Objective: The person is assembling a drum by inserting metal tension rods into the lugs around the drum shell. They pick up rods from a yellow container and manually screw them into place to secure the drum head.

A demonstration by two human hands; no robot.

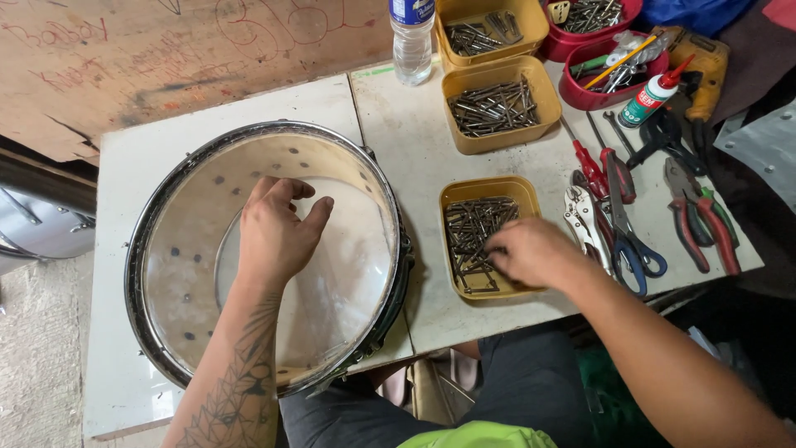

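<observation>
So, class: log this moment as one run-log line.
left hand: inside drum shell | right hand: reaching into yellow tray of metal rods | pliers: beside

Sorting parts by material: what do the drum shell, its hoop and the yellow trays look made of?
Drum shell: probably wood or laminate, smooth pale cream inside with drilled holes. Hoop: metal by its look, shiny chrome with reflections. Yellow trays: likely plastic, matte mustard with rounded moulded rims. The right hand reaches into one; the left hand is inside the shell.

White table (249, 104), top scuffed and stained, seam running between two panels. Behind it a brown wooden board (166, 58) marked with red scribbles. Grey concrete floor (37, 357) at left. Light even, soft shadows.
</observation>
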